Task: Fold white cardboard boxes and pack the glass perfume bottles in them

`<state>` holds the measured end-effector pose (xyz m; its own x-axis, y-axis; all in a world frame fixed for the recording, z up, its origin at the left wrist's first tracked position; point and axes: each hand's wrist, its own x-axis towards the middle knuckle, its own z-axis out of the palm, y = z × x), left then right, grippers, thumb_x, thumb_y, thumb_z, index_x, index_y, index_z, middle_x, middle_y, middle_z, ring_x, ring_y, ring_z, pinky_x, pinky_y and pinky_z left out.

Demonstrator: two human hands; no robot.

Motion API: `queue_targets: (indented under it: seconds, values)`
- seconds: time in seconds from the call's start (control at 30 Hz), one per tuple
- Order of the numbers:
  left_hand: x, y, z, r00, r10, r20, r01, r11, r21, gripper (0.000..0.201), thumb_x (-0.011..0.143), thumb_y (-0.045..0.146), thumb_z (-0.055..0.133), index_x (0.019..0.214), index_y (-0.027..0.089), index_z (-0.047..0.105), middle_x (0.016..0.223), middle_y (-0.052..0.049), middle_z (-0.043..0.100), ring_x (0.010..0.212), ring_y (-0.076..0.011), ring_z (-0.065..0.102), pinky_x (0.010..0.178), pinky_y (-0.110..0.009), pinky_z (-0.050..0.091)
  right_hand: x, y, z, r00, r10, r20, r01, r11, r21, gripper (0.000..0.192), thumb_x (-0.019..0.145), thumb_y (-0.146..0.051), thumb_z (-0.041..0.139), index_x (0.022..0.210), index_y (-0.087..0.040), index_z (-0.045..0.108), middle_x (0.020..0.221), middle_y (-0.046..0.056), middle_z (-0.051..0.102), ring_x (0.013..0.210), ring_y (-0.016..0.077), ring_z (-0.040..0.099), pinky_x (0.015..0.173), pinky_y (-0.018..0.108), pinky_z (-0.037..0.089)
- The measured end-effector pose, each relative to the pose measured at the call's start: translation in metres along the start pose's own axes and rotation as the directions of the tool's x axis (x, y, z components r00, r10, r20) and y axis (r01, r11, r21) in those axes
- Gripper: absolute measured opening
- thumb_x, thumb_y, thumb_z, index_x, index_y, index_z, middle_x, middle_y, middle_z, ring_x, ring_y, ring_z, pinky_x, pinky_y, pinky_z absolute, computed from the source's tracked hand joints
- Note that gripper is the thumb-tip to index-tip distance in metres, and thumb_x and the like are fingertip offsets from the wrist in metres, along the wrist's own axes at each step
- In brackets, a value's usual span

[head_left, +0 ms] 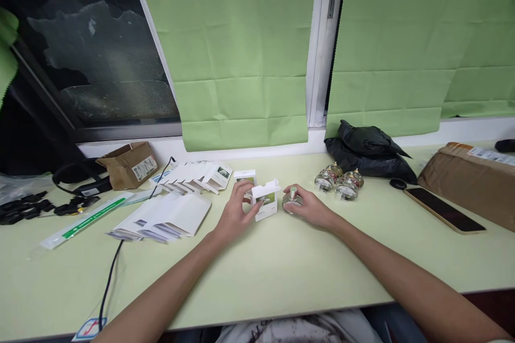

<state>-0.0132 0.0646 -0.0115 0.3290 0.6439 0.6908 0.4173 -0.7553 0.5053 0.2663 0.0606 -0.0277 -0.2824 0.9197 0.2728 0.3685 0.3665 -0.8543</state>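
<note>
Small box [265, 204] standing mid-table [281, 273], flap open, left hand [237, 209] gripping its side. Thin card, likely light, crushable; best held by the edges. Right hand [308, 208] closing round glass bottle [293, 201] just beside it: probably smooth, fragile, heavier. More bottles [340, 182] sitting near, flat cartons [173, 217] lying left.

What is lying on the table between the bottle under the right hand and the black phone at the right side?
In the head view, a cluster of small glass bottles stands between the bottle under the right hand and the phone; otherwise bare table.
</note>
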Motion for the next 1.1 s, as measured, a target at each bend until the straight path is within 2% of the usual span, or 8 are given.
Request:
queue_targets:
  seconds: [0.13, 0.3, 0.47, 0.73, 0.9, 1.1]
  values:
    - [-0.001, -0.005, 0.000, 1.000, 0.014, 0.012, -0.014, 1.000, 0.023, 0.036, 0.103, 0.031, 0.059, 0.137, 0.030, 0.047, 0.142, -0.011, 0.051, 0.131, -0.0246, 0.056, 0.087, -0.036, 0.064, -0.002, -0.004, -0.003, 1.000, -0.003, 0.024, 0.003, 1.000, -0.008, 0.041, 0.088, -0.049, 0.071, 0.120, -0.025, 0.063, 0.097, 0.001, 0.064, 0.084, 0.0192, 0.059, 0.077, 0.032, 0.048]
    - [-0.004, -0.010, 0.002, 0.999, 0.000, 0.043, 0.000, 1.000, 0.020, 0.029, 0.105, 0.032, 0.055, 0.134, 0.030, 0.049, 0.132, -0.008, 0.058, 0.119, -0.0221, 0.063, 0.096, -0.042, 0.063, -0.002, -0.005, -0.002, 0.999, -0.036, 0.022, 0.037, 0.999, -0.033, 0.033, 0.091, -0.046, 0.068, 0.116, -0.024, 0.064, 0.096, 0.001, 0.068, 0.085, 0.0197, 0.061, 0.078, 0.032, 0.047]
    - [-0.003, -0.011, 0.001, 0.996, 0.058, 0.062, -0.060, 0.998, 0.031, 0.027, 0.106, 0.030, 0.053, 0.133, 0.029, 0.052, 0.133, -0.011, 0.057, 0.122, -0.0237, 0.060, 0.093, -0.042, 0.062, -0.001, -0.007, -0.004, 0.997, -0.068, 0.022, 0.070, 0.990, -0.121, 0.026, 0.092, -0.043, 0.067, 0.111, -0.025, 0.065, 0.096, 0.000, 0.070, 0.084, 0.0196, 0.062, 0.078, 0.032, 0.046]
    - [-0.004, -0.013, 0.000, 0.993, 0.093, 0.068, -0.097, 0.993, 0.070, 0.028, 0.106, 0.026, 0.053, 0.134, 0.031, 0.054, 0.134, -0.011, 0.056, 0.123, -0.0233, 0.061, 0.094, -0.040, 0.060, -0.001, -0.009, -0.008, 0.999, -0.050, 0.010, 0.051, 0.970, -0.236, 0.027, 0.092, -0.045, 0.066, 0.110, -0.026, 0.061, 0.091, -0.001, 0.069, 0.080, 0.0194, 0.060, 0.070, 0.030, 0.041]
    - [-0.006, -0.013, -0.002, 0.982, 0.156, 0.109, -0.173, 0.969, 0.174, 0.029, 0.106, 0.023, 0.053, 0.133, 0.032, 0.053, 0.137, -0.010, 0.057, 0.124, -0.0234, 0.063, 0.097, -0.040, 0.057, 0.001, -0.007, -0.014, 0.996, -0.090, 0.013, 0.088, 0.911, -0.403, 0.029, 0.091, -0.051, 0.069, 0.094, -0.026, 0.054, 0.085, -0.002, 0.063, 0.076, 0.0194, 0.055, 0.066, 0.029, 0.034]
    - [-0.009, -0.017, -0.007, 0.947, 0.252, 0.199, -0.299, 0.919, 0.259, 0.028, 0.105, 0.016, 0.046, 0.128, 0.030, 0.055, 0.142, -0.012, 0.056, 0.120, -0.0214, 0.064, 0.091, -0.036, 0.058, 0.000, -0.006, -0.014, 0.994, -0.111, -0.011, 0.095, 0.895, -0.437, 0.029, 0.092, -0.051, 0.068, 0.092, -0.025, 0.053, 0.087, 0.000, 0.062, 0.077, 0.0201, 0.054, 0.066, 0.029, 0.033]
